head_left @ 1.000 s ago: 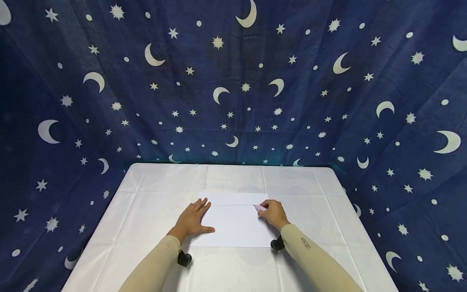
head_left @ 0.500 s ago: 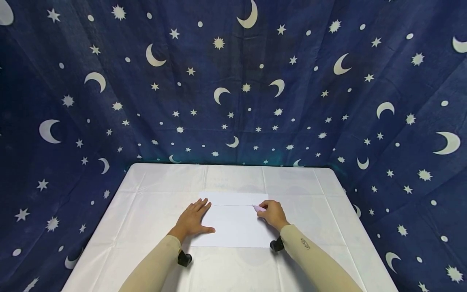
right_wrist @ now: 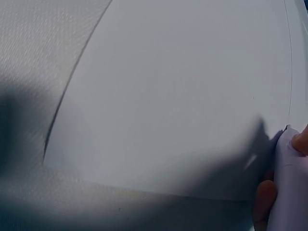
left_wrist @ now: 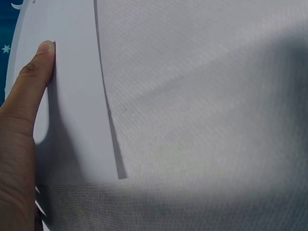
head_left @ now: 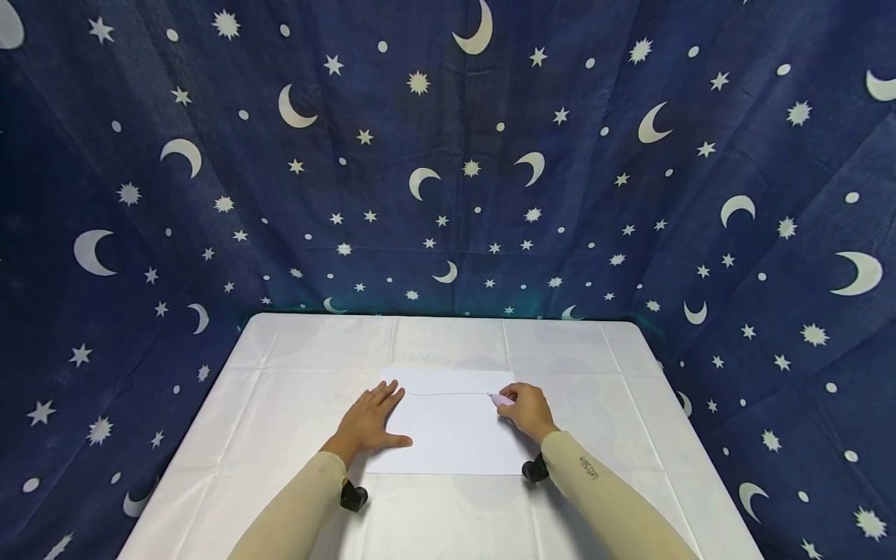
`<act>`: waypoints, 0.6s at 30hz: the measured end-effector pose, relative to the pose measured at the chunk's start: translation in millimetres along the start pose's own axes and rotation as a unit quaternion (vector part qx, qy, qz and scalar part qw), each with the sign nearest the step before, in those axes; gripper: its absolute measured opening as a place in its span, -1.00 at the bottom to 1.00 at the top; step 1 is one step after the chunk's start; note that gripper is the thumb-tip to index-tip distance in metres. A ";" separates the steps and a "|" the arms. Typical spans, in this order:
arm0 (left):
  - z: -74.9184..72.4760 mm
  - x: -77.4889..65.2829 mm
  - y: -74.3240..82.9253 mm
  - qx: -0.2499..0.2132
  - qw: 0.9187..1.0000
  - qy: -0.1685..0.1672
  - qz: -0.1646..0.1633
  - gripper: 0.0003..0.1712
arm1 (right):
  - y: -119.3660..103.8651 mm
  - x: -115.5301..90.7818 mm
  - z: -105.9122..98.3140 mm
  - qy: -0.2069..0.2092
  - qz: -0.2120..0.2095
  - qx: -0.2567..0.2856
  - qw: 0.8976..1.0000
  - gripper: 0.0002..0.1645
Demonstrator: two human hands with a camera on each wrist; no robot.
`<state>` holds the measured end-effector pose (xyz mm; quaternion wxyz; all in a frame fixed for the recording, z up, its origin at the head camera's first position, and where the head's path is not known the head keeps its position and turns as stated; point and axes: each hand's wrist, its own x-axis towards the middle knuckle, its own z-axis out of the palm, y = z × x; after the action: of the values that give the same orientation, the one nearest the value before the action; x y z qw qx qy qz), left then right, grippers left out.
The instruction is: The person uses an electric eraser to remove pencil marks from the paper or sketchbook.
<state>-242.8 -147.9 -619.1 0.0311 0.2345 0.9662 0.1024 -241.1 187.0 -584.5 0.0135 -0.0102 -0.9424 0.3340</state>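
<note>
A white sheet of paper lies on the table, with a thin line running across its upper part. My left hand rests on the sheet's left side, fingers spread; its thumb lies along the paper in the left wrist view. My right hand pinches a thick lavender pen-like tool near the sheet's right edge. In the right wrist view, the small dark tip of this tool sits right at the line's end. Much of the right hand is outside that view.
A white cloth with fold creases covers the table. Behind and beside it hangs a dark blue curtain with moons and stars. Each wrist carries a small black camera, the left camera and the right camera.
My right hand shifts very slightly left, then back right with the lavender tool, its tip staying near the line's right end. The left hand and the paper stay put.
</note>
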 end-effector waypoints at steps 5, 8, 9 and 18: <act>0.2 -0.2 0.4 -0.004 1.000 0.002 0.002 0.26 | -0.4 -0.4 0.0 0.001 -0.012 -0.006 1.000 -0.68; -0.4 -0.5 0.8 -0.006 1.000 0.003 0.003 0.25 | -1.7 -0.7 1.5 0.000 -0.017 -0.007 1.000 -0.70; -0.6 -0.5 0.9 -0.006 1.000 0.003 0.003 0.25 | -2.7 -0.9 2.0 -0.001 -0.021 -0.006 1.000 -0.70; -2.6 -0.9 1.7 -0.011 1.000 0.003 0.003 0.24 | -4.5 0.7 2.8 -0.007 -0.021 -0.023 0.999 -0.73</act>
<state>-241.5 -147.3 -616.1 0.0301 0.2366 0.9644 0.1143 -241.9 181.8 -583.8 0.0141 0.0113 -0.9500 0.3117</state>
